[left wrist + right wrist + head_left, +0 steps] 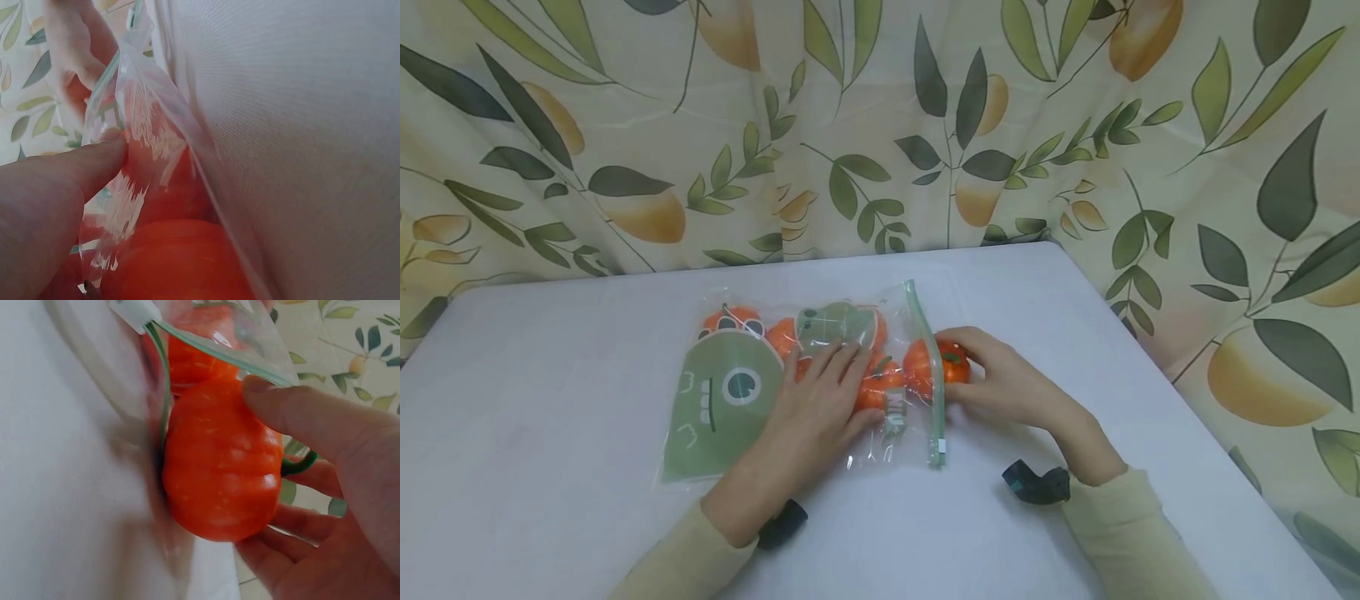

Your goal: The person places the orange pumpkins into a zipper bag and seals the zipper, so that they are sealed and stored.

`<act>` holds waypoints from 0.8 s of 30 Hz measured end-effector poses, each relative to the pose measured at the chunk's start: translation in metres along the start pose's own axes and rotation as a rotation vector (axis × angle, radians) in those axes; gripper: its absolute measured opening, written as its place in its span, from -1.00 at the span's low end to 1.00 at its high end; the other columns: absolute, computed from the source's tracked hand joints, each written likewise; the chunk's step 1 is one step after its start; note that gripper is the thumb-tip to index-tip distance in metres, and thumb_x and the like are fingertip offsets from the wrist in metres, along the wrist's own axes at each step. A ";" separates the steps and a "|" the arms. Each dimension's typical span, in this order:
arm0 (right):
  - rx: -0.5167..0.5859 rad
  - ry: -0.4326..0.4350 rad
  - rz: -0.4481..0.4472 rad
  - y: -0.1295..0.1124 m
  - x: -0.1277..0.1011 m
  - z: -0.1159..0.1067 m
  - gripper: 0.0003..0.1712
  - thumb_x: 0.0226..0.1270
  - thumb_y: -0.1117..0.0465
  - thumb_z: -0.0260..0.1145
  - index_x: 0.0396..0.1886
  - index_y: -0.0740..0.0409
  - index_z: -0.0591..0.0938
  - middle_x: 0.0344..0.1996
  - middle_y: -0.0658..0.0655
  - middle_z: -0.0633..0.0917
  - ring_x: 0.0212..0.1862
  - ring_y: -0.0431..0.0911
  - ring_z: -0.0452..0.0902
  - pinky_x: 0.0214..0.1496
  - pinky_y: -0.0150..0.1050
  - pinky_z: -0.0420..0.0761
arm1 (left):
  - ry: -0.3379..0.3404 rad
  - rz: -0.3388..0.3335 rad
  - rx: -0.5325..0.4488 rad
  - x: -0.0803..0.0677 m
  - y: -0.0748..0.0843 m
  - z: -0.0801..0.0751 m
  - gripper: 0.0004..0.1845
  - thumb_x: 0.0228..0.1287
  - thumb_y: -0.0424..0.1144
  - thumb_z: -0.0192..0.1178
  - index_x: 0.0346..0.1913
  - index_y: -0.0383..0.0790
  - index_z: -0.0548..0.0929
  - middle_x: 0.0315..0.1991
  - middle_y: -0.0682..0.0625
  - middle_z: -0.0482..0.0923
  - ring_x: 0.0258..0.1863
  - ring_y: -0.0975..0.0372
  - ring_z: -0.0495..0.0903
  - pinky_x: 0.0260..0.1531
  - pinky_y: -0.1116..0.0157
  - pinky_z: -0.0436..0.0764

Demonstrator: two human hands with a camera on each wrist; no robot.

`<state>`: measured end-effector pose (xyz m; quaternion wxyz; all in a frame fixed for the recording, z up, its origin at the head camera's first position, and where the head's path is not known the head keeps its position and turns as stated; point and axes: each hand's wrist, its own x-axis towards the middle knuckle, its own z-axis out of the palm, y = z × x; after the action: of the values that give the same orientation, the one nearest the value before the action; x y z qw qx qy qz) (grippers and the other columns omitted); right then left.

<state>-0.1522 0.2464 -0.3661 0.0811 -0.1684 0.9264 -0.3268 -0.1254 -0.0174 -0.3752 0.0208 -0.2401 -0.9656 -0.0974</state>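
A clear zip bag (pixel 724 417) with a green monster print lies flat on the table, several orange toy pumpkins (pixel 178 259) inside it. Its green zip edge (pixel 938 421) faces right, and the white slider (pixel 136 312) sits at one end of the parted strips. My right hand (pixel 1011 379) holds a small orange pumpkin (pixel 222 465) with a green stem, thumb on one side and fingers round the other. This pumpkin is partly inside the bag's mouth, right by another pumpkin. With fingers spread, my left hand (pixel 823 404) rests on the bag's middle, over the pumpkins within.
A white cloth covers the table (pixel 550 400). Behind it and along the right side hangs a curtain (pixel 865 125) printed with leaves and fruit. Each wrist carries a small black camera (pixel 1036 483) at the sleeve's end.
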 end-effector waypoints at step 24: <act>0.326 -0.302 -0.135 0.014 0.000 0.001 -0.25 0.29 0.30 0.24 0.49 0.03 0.30 0.48 0.14 0.31 0.51 0.17 0.12 0.50 0.30 0.13 | 0.028 0.020 0.020 0.001 -0.002 0.001 -0.15 0.27 0.25 0.22 0.53 0.01 0.21 0.51 0.01 0.25 0.51 0.04 0.20 0.46 -0.28 0.04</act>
<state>-0.1552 0.2557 -0.3758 0.2228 -0.2616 0.8253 -0.4481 -0.1269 -0.0183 -0.3766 0.0378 -0.2481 -0.9637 -0.0910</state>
